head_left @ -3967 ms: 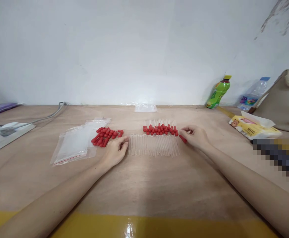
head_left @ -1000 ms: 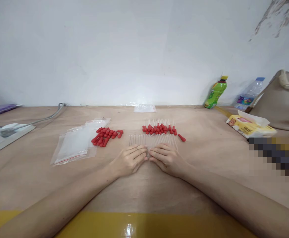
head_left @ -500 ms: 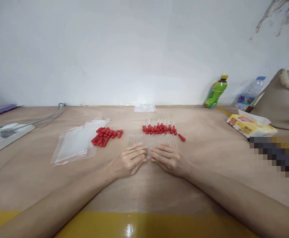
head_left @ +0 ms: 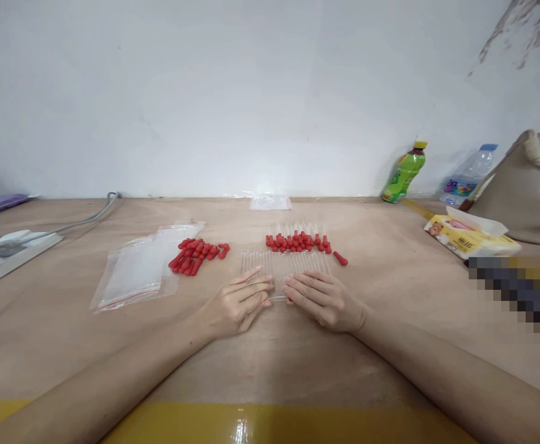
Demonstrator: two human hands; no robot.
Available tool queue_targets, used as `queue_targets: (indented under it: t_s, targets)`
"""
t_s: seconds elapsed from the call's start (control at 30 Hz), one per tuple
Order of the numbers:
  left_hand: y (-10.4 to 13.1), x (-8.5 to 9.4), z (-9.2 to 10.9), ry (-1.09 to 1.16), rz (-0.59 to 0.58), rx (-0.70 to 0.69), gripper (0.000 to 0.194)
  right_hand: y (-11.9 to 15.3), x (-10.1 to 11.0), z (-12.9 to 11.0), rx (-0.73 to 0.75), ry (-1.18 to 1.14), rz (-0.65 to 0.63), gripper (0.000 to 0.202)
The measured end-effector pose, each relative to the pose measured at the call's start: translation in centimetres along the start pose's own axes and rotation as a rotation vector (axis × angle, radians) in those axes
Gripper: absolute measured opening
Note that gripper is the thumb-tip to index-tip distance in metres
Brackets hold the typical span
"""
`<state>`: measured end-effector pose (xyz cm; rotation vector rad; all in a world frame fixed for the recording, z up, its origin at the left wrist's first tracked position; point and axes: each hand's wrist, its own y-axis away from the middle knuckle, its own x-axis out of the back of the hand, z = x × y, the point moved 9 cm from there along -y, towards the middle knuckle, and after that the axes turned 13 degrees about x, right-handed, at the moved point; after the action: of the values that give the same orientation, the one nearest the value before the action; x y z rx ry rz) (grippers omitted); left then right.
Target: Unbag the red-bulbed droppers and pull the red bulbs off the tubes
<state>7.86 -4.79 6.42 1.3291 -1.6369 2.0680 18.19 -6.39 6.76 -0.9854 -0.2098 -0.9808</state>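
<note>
My left hand [head_left: 244, 302] is closed, its fingertips pinched at the end of a clear glass tube [head_left: 277, 298] lying crosswise between my hands. My right hand [head_left: 323, 300] is closed too, with a bit of a red rubber bulb [head_left: 289, 301] showing under its fingertips at the tube's other end. Just beyond my fingers lies a row of clear glass tubes [head_left: 276, 266], partly covered by both hands. Behind them sit several droppers with red bulbs [head_left: 297, 240], their clear stems pointing away. One loose red bulb [head_left: 340, 258] rests to their right.
A pile of red bulbs [head_left: 191, 256] lies left, beside clear zip bags [head_left: 133, 274]. Farther left is a power strip [head_left: 33, 250] with cables. At right stand a green bottle [head_left: 405, 174], a water bottle [head_left: 468, 176], a tissue pack [head_left: 471, 237] and a beige bag [head_left: 522, 191].
My hands have drawn slightly apart, the right one shifting a little to the right. More of the glass tube between them shows. The piles and rows look the same.
</note>
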Motion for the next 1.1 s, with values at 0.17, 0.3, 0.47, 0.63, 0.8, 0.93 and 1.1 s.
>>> queue_targets:
  t_s: [0.17,0.3,0.47,0.63,0.8,0.93,1.1]
  targets:
    - [0.0,0.2,-0.1,0.012,0.006,0.017,0.017,0.0,0.4,0.1,0.014,-0.008,0.008,0.018]
    - [0.4,1.6,-2.6,-0.042,0.086,0.154,0.016,2.0,1.5,2.6,-0.159,0.022,0.059,0.018]
    - [1.8,3.2,-9.8,-0.232,0.078,0.65,0.02,9.5,3.1,9.9,-0.8,0.115,0.124,0.017]
    - [2.5,2.3,-11.6,-0.239,-0.009,0.75,0.03,16.8,1.0,13.3,-1.348,-0.117,0.085,0.035]
    - [2.5,1.9,-11.0,-0.254,-0.011,0.752,0.031,19.4,-0.7,13.1,-1.55,-0.239,0.029,0.03]
    - [2.1,1.7,-10.0,-0.222,-0.01,0.704,0.026,19.9,-1.9,12.8,-1.575,-0.323,-0.048,0.031]
    - [1.9,1.2,-9.4,-0.118,-0.035,0.684,0.025,19.4,-2.6,13.0,-1.515,-0.326,-0.156,0.033]
